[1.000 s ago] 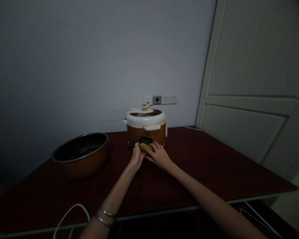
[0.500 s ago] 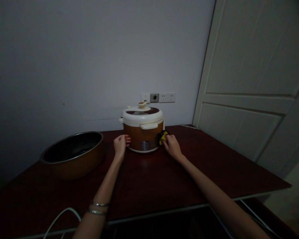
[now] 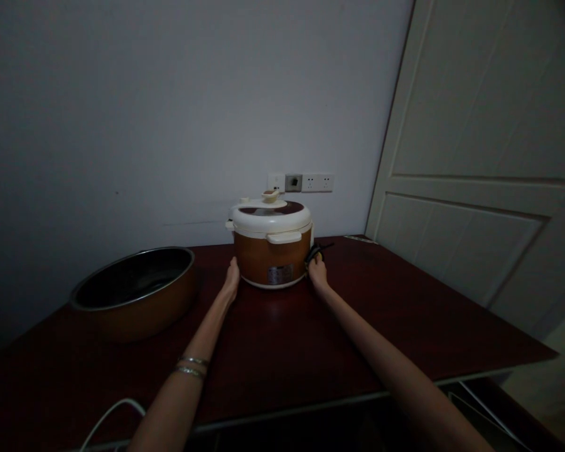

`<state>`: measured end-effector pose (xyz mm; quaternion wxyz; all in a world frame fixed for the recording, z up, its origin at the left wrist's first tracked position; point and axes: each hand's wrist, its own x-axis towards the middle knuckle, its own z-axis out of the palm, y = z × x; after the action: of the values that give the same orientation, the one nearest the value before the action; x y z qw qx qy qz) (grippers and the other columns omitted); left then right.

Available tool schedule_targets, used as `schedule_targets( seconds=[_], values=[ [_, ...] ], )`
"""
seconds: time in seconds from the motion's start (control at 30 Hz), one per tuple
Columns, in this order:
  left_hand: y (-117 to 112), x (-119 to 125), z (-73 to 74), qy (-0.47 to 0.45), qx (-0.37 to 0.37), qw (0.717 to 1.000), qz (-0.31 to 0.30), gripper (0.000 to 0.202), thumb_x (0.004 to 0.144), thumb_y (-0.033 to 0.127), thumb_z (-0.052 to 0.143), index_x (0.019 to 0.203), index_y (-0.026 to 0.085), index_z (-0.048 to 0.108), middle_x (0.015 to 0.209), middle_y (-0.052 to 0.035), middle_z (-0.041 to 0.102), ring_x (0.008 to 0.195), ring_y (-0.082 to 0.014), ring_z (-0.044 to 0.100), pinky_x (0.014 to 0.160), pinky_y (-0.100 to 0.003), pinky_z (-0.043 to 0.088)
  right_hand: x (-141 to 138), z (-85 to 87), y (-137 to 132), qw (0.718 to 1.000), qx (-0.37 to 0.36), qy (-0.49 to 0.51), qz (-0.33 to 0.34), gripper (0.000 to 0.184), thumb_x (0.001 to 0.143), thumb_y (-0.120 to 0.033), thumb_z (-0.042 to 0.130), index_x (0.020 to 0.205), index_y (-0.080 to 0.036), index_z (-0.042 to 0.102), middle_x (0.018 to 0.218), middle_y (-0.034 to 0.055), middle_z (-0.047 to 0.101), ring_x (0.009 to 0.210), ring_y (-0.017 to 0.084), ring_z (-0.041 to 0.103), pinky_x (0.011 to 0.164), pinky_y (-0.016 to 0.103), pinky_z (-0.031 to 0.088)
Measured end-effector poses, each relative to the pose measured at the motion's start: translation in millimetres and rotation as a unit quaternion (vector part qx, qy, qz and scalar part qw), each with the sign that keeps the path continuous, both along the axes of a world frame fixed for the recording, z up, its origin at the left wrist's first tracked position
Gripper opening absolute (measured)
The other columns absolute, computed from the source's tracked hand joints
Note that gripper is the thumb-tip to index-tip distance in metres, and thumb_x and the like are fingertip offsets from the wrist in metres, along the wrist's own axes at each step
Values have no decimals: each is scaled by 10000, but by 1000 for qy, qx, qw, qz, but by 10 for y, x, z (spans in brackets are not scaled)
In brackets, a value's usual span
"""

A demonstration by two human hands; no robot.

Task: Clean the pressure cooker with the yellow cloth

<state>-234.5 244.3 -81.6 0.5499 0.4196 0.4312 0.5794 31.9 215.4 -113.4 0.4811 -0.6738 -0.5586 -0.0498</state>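
Observation:
An electric pressure cooker [image 3: 254, 254] with an orange-brown body and a white lid stands upright on the dark red table [image 3: 273, 345]. My left hand [image 3: 233, 276] lies along its left side, the fingers reaching round the body and mostly hidden behind it. At the lower right side is my right hand [image 3: 317, 270], closed on a dark bundle [image 3: 316, 252] pressed close to the cooker. A thin black end of the bundle sticks out to the right. I cannot make out its exact kind. The lid is on, with its knob on top.
A wide orange-brown pot [image 3: 145, 307] with a dark inside sits to the left. Wall sockets [image 3: 317, 182] are behind the cooker. A white cable [image 3: 108, 411] loops at the front left edge. On the right is a white panelled door [image 3: 461, 232].
My left hand has gone from loosely curled beside the cooker to lying along its side. My right hand has moved in behind the cooker's right edge, and the bundle's yellow part shows less.

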Motion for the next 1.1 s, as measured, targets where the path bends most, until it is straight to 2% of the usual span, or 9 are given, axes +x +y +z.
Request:
schedule_targets(
  seconds=[0.13,0.23,0.37,0.47,0.6,0.73,0.83,0.97,1.1],
  values=[
    [-55,72,33,-25,-4,1000,-1,435,913,429,311,1064,166,622,1232,-104,610,1189,-202,525,976,-315,418,-311,-84,-146,999,1,-34,20,472,889,-172,198,1257,-78,477,1058,193,641,993,261,618,867,415,478],
    [-120,84,70,-32,-3,999,-14,478,930,423,268,1110,139,608,1239,-117,605,1191,-204,524,983,-317,410,-633,-156,-348,997,5,-64,33,456,895,-193,290,1322,-65,387,1278,241,503,1212,291,478,1004,505,366],
    [-171,57,96,-28,-14,999,-22,498,936,439,237,1165,145,567,1321,-113,541,1239,-198,476,1007,-312,376,-968,-197,-611,990,30,-135,28,554,892,-200,374,1370,46,243,1430,348,220,1365,395,195,1028,626,252],
    [-170,0,96,-18,-35,999,-24,518,924,485,229,1170,164,553,1354,-113,508,1262,-210,448,1022,-332,351,-991,-182,-732,970,57,-234,20,601,869,-147,423,1370,104,206,1424,413,124,1357,474,81,995,666,262],
    [-143,-94,77,-6,-57,998,-25,567,903,540,203,1140,170,561,1364,-128,487,1255,-238,449,992,-360,373,-762,-107,-810,931,74,-352,69,546,857,-36,377,1389,27,276,1411,372,257,1348,445,190,969,665,315],
    [-121,-132,52,-3,-59,998,-23,560,900,538,204,1115,175,572,1319,-132,525,1212,-237,487,947,-352,406,-498,104,-822,837,98,-490,221,474,887,-44,386,1360,-67,407,1365,232,449,1356,341,266,1047,539,339],
    [-107,-134,34,-5,-62,998,-9,539,897,530,222,1114,184,574,1326,-134,516,1197,-242,498,914,-346,424,-443,302,-750,781,122,-527,313,468,896,-54,404,1358,-129,428,1387,134,464,1364,241,285,1082,439,345],
    [-101,-159,16,-15,-68,998,10,521,889,529,252,1076,184,593,1286,-143,545,1133,-243,545,845,-327,456,-745,425,-544,741,157,-532,379,434,886,-51,418,1307,-122,496,1396,105,461,1345,172,330,1098,366,337],
    [-108,-209,13,-33,-71,997,8,531,892,502,238,1025,147,609,1027,-134,667,871,-218,644,707,-308,491,-1349,377,-291,719,131,-587,348,277,820,-77,534,1054,-31,675,1211,166,612,1287,221,412,1125,344,281]
  ],
)
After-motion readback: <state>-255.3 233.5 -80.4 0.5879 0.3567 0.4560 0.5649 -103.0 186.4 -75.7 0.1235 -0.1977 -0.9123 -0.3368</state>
